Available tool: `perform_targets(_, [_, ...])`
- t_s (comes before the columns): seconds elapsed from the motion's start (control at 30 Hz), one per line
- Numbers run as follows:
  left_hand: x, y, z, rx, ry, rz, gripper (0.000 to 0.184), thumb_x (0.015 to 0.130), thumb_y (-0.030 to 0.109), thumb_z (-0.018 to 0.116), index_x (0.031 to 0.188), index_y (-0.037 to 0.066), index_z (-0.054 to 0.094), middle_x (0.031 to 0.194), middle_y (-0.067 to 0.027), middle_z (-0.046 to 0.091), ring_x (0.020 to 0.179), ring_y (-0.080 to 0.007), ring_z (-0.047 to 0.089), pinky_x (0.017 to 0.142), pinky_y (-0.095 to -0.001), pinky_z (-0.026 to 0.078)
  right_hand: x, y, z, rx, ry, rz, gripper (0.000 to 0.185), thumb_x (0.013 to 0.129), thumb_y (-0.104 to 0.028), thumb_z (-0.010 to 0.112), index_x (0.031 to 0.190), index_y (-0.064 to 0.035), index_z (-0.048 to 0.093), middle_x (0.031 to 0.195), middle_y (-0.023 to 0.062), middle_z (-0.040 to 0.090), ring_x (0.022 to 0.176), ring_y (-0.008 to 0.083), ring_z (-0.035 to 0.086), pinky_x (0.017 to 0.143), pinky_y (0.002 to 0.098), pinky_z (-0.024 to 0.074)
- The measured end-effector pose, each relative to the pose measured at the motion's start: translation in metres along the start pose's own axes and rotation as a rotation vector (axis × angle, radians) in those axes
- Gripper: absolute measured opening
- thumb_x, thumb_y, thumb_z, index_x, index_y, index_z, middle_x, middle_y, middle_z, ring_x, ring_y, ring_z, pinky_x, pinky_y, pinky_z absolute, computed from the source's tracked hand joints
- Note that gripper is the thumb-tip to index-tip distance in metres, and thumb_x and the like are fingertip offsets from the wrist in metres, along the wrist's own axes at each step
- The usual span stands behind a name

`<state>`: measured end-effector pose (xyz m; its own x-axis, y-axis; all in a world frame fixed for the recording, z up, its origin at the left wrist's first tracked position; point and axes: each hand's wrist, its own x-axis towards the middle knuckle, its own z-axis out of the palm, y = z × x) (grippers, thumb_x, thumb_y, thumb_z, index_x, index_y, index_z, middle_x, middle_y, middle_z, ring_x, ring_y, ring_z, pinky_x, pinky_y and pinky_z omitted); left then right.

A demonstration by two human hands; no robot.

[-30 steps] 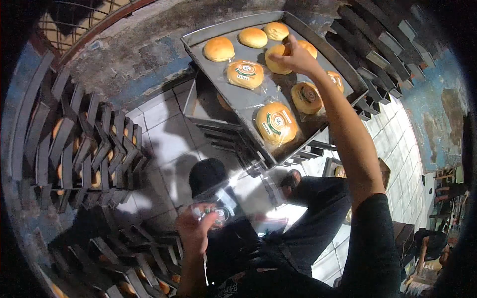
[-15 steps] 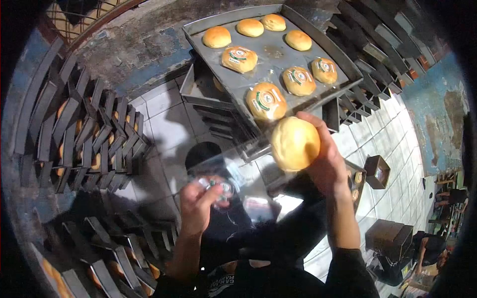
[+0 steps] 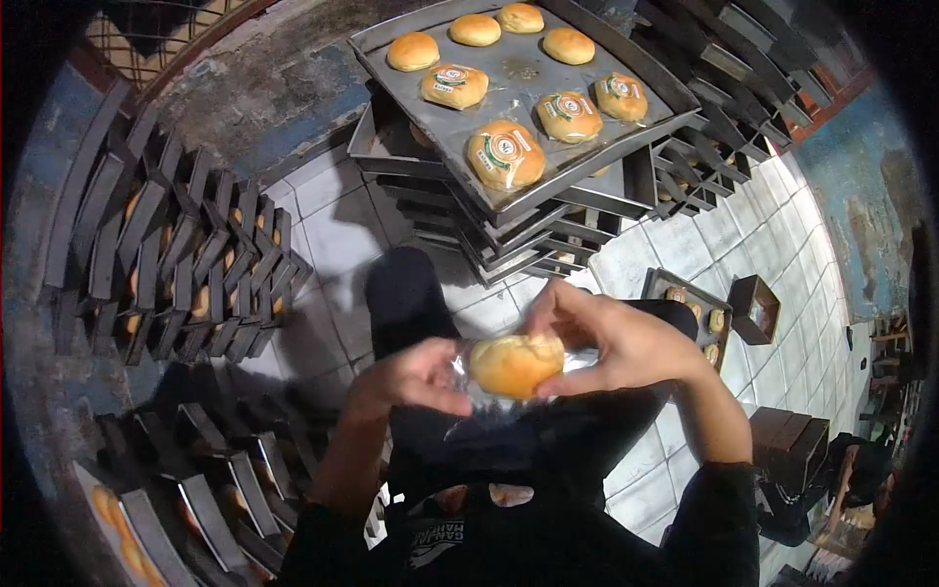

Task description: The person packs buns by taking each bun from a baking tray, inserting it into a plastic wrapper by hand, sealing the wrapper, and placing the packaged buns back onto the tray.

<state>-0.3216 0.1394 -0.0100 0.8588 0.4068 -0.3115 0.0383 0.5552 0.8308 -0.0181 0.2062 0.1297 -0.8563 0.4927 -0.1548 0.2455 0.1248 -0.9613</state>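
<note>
Above my lap, a golden round bun (image 3: 516, 366) is held between my two hands, partly in a clear plastic bag (image 3: 458, 368). My right hand (image 3: 616, 344) grips the bun from the right, its thumb at the lower edge and fingers above. On the left, my left hand (image 3: 419, 378) is closed on the bag beside the bun, slightly blurred. Ahead of me a metal baking tray (image 3: 523, 73) tops a stack of trays. Several wrapped buns with printed labels, one being the nearest wrapped bun (image 3: 506, 155), lie on it, with several bare buns (image 3: 413, 51) along its far side.
Stacked trays with buns stand at my left (image 3: 181, 264) and lower left (image 3: 210, 499). More trays (image 3: 729, 73) lean at the upper right. On the tiled floor (image 3: 724, 235) are a small tray of buns (image 3: 706, 308) and a brown box (image 3: 754, 309). Another person (image 3: 861, 479) is at far right.
The bun has moved down and left from beside the tray to the bag. My left hand has come right and up to meet it. The view has shifted slightly.
</note>
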Motion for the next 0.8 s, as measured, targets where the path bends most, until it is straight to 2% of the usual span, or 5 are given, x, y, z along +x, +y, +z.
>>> perform_targets(0.07, [-0.002, -0.006, -0.006, -0.365, -0.070, 0.397, 0.099, 0.083, 0.025, 0.093, 0.159, -0.003, 0.034, 0.144, -0.0188, 0.062, 0.127, -0.0257, 0.066, 0.110, -0.0418, 0.051, -0.006, -0.004, -0.006, -0.009, 0.015, 0.001, 0.053, 0.086, -0.011, 0.090, 0.117, -0.0042, 0.048, 0.108, 0.0078, 0.067, 0.105, 0.0155, 0.067, 0.093, 0.0332, 0.0565])
perform_targets(0.4, [-0.001, 0.033, 0.009, 0.051, -0.032, 0.105, 0.054, 0.092, 0.006, 0.081, 0.140, -0.002, 0.056, 0.125, -0.0057, 0.068, 0.117, -0.0146, 0.064, 0.102, -0.0321, 0.051, 0.009, -0.015, 0.000, -0.431, 0.125, -0.182, 0.044, 0.086, -0.030, 0.085, 0.117, -0.0003, 0.073, 0.106, 0.0145, 0.070, 0.095, 0.0360, 0.072, 0.088, 0.0447, 0.0566])
perform_targets(0.6, [0.015, 0.008, 0.020, 0.080, 0.039, 0.186, 0.064, 0.092, 0.016, 0.086, 0.144, 0.000, 0.052, 0.127, -0.0090, 0.069, 0.115, -0.0182, 0.067, 0.099, -0.0337, 0.056, 0.026, -0.026, 0.000, -0.467, -0.340, -0.019, 0.040, 0.089, -0.029, 0.084, 0.118, -0.0030, 0.077, 0.105, 0.0166, 0.076, 0.097, 0.0343, 0.074, 0.086, 0.0440, 0.0575])
perform_targets(0.7, [0.023, 0.010, 0.031, 0.002, 0.384, 0.433, 0.081, 0.093, 0.014, 0.084, 0.158, 0.008, 0.037, 0.142, -0.0139, 0.061, 0.127, -0.0244, 0.065, 0.103, -0.0441, 0.057, 0.032, -0.016, -0.009, -0.725, -0.116, -0.113, 0.018, 0.093, -0.023, 0.075, 0.105, -0.0113, 0.081, 0.088, 0.0147, 0.076, 0.085, 0.0323, 0.076, 0.074, 0.0441, 0.0586])
perform_targets(0.8, [0.028, 0.001, 0.034, -0.262, 0.899, 0.223, 0.073, 0.101, 0.031, 0.075, 0.161, 0.013, 0.036, 0.150, -0.0180, 0.055, 0.133, -0.0319, 0.061, 0.107, -0.0586, 0.054, 0.040, -0.021, 0.007, -1.163, 0.033, -0.139, 0.020, 0.086, -0.014, 0.074, 0.104, -0.0124, 0.083, 0.091, 0.0118, 0.078, 0.076, 0.0273, 0.076, 0.066, 0.0391, 0.0602])
